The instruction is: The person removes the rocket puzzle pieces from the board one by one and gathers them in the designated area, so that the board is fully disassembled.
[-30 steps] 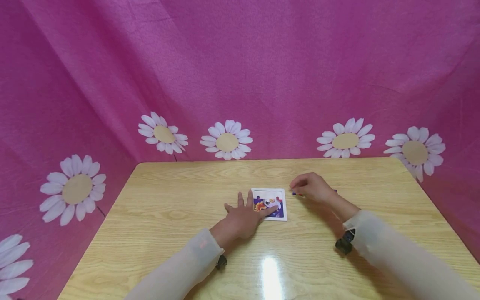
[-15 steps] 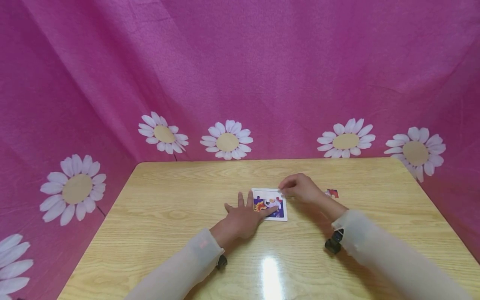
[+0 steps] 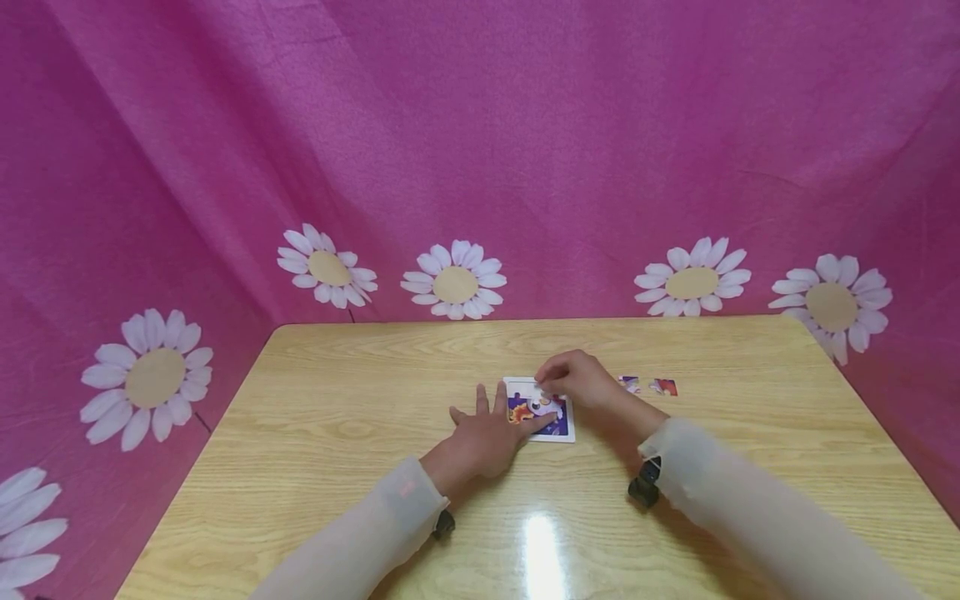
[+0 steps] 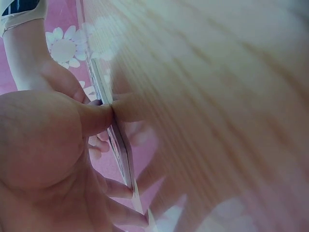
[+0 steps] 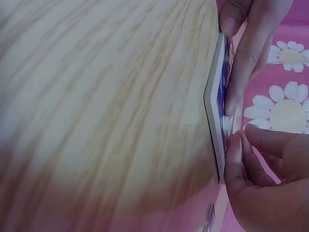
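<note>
Left grip (image 3: 483, 442): one bare hand, fingers spread, thumb laid across the tray, forefinger at the tray's left edge.

Right grip (image 3: 581, 383): one bare hand, fingers bent, tips drawn close together over the tray's far right part; whether a piece sits between them cannot be told.

Puzzle tray (image 3: 571, 432): one, white-rimmed, flat on the tabletop (image 3: 360, 417), under the left thumb and the right fingertips.

Fitted pieces (image 3: 518, 414): purple, orange and white, in the tray beside the left thumb; a pale strip of tray lies beyond them.

Loose pieces: two, right of the right grip; the nearer one (image 3: 630, 383) purple and white, the farther one (image 3: 664, 387) with red.

Curtain (image 3: 525, 150): pink, daisy-printed, beyond both grips.
</note>
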Available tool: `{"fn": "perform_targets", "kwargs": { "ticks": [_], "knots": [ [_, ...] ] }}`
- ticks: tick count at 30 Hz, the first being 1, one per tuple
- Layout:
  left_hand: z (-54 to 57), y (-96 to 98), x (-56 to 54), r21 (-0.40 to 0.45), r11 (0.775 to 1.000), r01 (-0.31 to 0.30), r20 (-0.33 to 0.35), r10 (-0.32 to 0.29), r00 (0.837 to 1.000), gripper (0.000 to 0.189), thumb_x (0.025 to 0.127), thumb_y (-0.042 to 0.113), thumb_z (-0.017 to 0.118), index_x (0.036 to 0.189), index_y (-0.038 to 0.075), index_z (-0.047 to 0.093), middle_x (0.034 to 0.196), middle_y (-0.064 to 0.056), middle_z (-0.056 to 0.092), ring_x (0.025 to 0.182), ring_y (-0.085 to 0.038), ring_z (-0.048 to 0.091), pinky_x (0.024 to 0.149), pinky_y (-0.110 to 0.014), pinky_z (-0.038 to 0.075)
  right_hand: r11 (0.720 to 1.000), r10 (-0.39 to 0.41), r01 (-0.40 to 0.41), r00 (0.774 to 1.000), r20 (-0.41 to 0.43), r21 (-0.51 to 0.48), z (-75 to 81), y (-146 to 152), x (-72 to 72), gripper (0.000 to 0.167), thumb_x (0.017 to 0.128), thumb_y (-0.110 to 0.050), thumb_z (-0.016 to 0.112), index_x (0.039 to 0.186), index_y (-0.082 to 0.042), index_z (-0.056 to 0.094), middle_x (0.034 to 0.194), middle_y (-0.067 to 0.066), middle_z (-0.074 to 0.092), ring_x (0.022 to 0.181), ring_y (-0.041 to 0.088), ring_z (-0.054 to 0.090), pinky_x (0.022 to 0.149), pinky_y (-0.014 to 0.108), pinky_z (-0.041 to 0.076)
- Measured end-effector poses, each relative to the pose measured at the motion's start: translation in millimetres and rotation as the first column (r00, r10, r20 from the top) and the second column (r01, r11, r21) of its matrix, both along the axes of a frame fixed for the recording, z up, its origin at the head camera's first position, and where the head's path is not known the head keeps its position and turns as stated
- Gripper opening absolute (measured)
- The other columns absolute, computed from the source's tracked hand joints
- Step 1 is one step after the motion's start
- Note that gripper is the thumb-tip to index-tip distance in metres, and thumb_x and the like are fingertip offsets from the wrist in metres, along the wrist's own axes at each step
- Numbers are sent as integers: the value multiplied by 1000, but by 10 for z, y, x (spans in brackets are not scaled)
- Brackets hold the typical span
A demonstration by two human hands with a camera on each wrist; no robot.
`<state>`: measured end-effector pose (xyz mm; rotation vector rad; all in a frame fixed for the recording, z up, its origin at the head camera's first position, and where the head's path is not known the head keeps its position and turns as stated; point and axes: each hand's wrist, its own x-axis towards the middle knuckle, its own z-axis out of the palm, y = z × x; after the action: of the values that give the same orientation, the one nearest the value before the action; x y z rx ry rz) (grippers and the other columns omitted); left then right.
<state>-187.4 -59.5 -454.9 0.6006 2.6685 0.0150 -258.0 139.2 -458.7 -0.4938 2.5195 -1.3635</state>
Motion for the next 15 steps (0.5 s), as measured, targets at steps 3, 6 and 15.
{"fn": "perform_targets", "kwargs": {
  "ticks": [3,6,15],
  "knots": [
    [2,2,4,-8,1000,7,-8,-7,1000,66,110,25,40,151,70,14,171,-24,7,151,-60,9,98,-86,30,1000,5,-5,1000,-3,-6,-6,-55,-6,14,93,6,67,104,5,75,95,16,75,78,17,64,70,27,53],
    [0,0,8,-16,1000,18,-18,-19,1000,66,111,24,39,152,70,13,171,-24,7,151,-59,10,97,-86,31,1000,8,-8,1000,5,-8,-6,-106,-11,14,93,6,68,104,4,76,94,15,75,75,17,63,65,27,52],
    [-10,-4,3,-13,999,31,-11,-31,999,63,112,24,33,153,68,13,172,-23,3,152,-59,6,97,-86,30,1000,8,-8,1000,15,24,-11,-210,-33,14,93,1,71,105,1,77,99,12,76,85,16,65,72,27,52]
  ]
}}
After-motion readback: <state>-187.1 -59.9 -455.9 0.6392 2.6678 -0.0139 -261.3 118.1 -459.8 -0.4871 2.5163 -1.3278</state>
